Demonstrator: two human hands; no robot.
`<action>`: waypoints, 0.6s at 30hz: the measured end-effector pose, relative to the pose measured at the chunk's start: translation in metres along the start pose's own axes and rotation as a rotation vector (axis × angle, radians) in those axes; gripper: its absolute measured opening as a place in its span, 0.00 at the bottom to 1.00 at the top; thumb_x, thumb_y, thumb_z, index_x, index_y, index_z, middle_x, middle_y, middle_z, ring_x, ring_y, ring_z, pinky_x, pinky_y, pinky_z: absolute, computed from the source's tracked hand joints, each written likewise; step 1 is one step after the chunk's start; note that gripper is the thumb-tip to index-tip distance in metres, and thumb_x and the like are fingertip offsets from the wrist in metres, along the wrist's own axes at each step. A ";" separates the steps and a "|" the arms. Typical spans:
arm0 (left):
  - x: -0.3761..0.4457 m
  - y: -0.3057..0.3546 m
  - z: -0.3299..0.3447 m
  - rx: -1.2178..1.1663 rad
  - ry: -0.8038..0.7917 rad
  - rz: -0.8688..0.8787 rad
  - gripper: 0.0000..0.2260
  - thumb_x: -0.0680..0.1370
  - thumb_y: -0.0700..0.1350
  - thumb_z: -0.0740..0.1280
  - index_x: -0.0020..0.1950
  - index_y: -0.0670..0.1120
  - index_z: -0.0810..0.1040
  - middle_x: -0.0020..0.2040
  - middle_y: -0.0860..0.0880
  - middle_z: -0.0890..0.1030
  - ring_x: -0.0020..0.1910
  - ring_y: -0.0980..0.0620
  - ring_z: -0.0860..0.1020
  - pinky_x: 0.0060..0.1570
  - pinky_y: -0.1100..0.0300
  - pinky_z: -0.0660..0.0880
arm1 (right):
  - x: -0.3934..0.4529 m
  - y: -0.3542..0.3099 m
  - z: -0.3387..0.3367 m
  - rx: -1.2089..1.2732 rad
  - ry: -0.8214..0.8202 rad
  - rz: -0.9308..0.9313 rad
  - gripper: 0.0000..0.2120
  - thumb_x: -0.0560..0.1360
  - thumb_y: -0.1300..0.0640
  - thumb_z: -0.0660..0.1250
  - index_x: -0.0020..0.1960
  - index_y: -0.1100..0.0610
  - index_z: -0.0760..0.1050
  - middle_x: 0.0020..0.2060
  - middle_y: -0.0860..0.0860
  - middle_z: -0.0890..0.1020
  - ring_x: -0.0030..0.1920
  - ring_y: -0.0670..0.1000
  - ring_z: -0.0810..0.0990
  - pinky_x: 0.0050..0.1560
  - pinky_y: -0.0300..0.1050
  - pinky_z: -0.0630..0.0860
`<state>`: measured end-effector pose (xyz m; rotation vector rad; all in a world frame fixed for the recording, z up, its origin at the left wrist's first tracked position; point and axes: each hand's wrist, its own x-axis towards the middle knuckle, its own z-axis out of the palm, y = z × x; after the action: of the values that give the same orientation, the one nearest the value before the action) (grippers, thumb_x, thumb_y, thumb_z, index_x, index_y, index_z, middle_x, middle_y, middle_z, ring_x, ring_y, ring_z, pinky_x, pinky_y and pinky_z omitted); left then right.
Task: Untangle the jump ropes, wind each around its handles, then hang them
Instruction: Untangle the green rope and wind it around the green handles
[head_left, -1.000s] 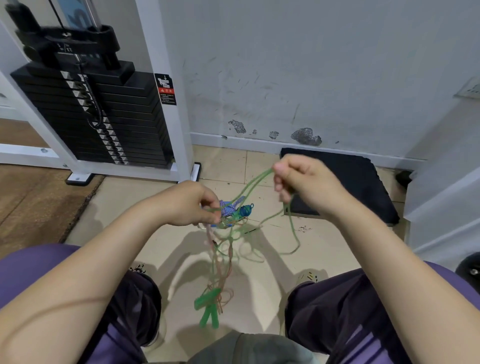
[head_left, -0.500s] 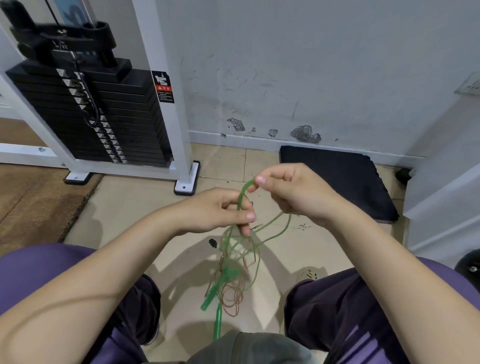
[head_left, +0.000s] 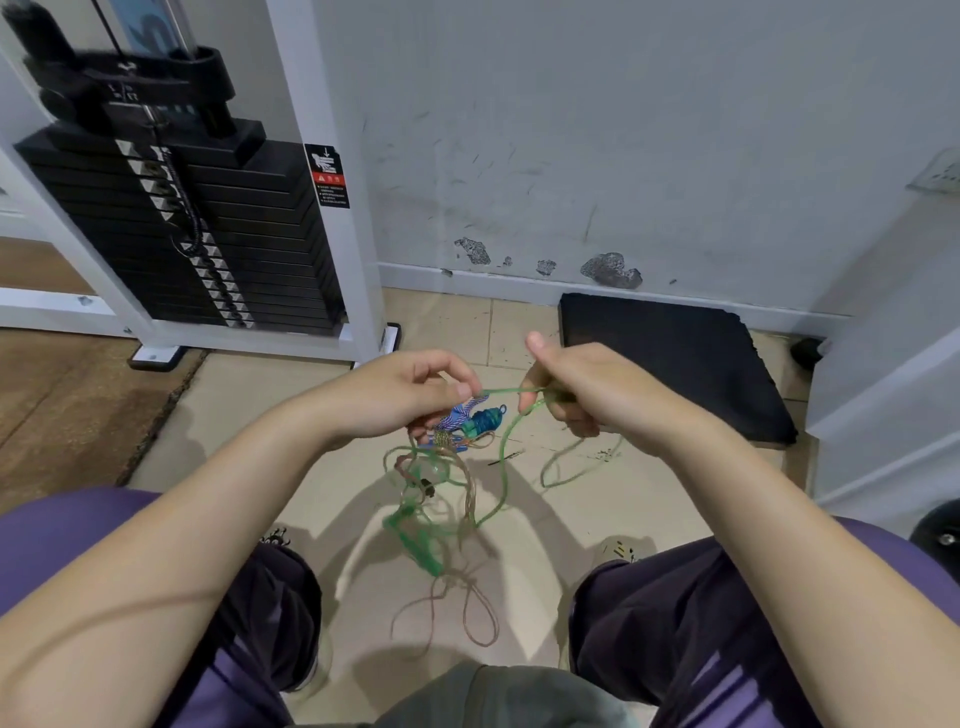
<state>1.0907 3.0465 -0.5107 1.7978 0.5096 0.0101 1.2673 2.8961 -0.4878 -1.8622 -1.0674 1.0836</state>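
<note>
A tangle of jump ropes hangs between my knees. My left hand (head_left: 410, 397) pinches the green rope (head_left: 504, 452) at its fingertips and also grips a blue-and-white woven rope with a teal handle (head_left: 480, 420) just below. My right hand (head_left: 587, 387) grips the same green rope a short way to the right, thumb raised, so a short stretch runs taut between both hands. Green handles (head_left: 415, 540) dangle low in the tangle. A thin brownish rope (head_left: 470, 608) loops down onto the tiled floor.
A black weight stack (head_left: 208, 228) in a white frame stands at the left, against the scuffed grey wall. A black mat (head_left: 675, 358) lies on the floor at the right. My knees in dark trousers flank the ropes, on a purple seat (head_left: 57, 525).
Both hands dropped slightly and drew apart, stretching the green rope level between them. The blue woven rope and teal handle came back into sight under my left hand. The hanging tangle swung.
</note>
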 end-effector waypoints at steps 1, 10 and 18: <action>0.001 -0.001 0.003 0.025 -0.015 -0.017 0.05 0.81 0.44 0.66 0.55 0.47 0.80 0.31 0.52 0.74 0.32 0.51 0.72 0.40 0.58 0.73 | 0.000 0.000 0.002 0.025 -0.016 -0.027 0.24 0.79 0.40 0.60 0.39 0.58 0.81 0.24 0.49 0.64 0.26 0.49 0.59 0.27 0.40 0.57; 0.000 -0.001 0.021 0.074 -0.188 -0.031 0.09 0.76 0.52 0.72 0.53 0.50 0.84 0.52 0.48 0.84 0.53 0.55 0.79 0.63 0.54 0.73 | 0.001 0.002 0.012 0.190 -0.017 -0.201 0.09 0.80 0.60 0.63 0.46 0.64 0.78 0.23 0.45 0.67 0.25 0.45 0.60 0.27 0.35 0.58; -0.003 -0.002 -0.016 0.450 -0.071 -0.164 0.11 0.80 0.49 0.68 0.42 0.47 0.83 0.43 0.49 0.87 0.43 0.49 0.80 0.51 0.55 0.74 | 0.008 0.011 -0.013 0.219 0.420 -0.242 0.10 0.81 0.60 0.62 0.44 0.59 0.80 0.26 0.49 0.67 0.27 0.48 0.61 0.29 0.39 0.58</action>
<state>1.0830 3.0603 -0.5073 2.1777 0.6434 -0.3013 1.2852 2.8968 -0.4947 -1.6383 -0.8612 0.6067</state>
